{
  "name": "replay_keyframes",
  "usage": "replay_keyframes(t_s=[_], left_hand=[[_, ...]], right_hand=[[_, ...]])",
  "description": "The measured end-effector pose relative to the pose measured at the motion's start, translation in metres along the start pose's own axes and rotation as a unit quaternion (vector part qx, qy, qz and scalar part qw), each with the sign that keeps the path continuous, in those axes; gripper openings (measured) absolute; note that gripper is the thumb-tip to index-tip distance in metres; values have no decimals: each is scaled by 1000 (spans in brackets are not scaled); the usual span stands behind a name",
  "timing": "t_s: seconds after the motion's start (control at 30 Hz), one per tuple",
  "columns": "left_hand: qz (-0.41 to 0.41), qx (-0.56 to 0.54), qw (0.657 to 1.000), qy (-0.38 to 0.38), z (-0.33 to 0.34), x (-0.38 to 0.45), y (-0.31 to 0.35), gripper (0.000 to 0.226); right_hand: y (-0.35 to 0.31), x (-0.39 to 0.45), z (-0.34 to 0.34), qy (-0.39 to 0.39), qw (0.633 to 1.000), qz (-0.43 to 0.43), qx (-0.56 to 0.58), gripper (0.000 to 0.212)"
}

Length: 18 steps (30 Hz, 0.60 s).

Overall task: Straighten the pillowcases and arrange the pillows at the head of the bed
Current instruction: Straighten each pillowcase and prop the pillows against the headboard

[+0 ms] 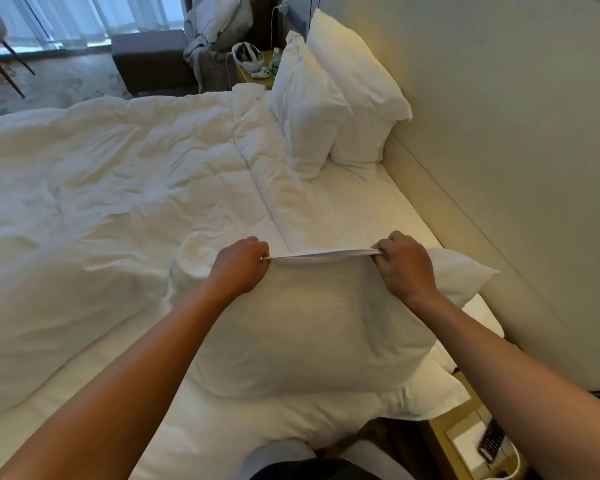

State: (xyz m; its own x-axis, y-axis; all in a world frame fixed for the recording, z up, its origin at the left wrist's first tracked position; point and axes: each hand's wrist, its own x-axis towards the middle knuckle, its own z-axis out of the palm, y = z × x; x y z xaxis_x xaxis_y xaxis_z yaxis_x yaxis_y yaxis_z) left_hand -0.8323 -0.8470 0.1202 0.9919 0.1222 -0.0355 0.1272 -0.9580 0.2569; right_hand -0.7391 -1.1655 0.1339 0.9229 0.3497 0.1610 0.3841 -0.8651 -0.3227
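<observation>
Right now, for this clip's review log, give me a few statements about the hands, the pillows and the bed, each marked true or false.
1. Both hands grip the far edge of the near pillow. True: the left hand and right hand pinch its pillowcase hem taut between them.
2. Two pillows lean upright against the headboard. True: the front pillow stands before the back pillow.
3. The duvet is smooth and flat. False: it is rumpled.
4. The right hand is open. False: its fingers curl round the hem.
5. The white controller lies on the bed. False: it sits on the far nightstand.
</observation>
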Motion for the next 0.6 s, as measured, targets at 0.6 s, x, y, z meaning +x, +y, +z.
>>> replay_keyframes(t_s=[0.6], left_hand=[[-58,-9,992,-113,7,27,-50,23]], right_hand=[[16,19,26,-34,993,83,82,41]])
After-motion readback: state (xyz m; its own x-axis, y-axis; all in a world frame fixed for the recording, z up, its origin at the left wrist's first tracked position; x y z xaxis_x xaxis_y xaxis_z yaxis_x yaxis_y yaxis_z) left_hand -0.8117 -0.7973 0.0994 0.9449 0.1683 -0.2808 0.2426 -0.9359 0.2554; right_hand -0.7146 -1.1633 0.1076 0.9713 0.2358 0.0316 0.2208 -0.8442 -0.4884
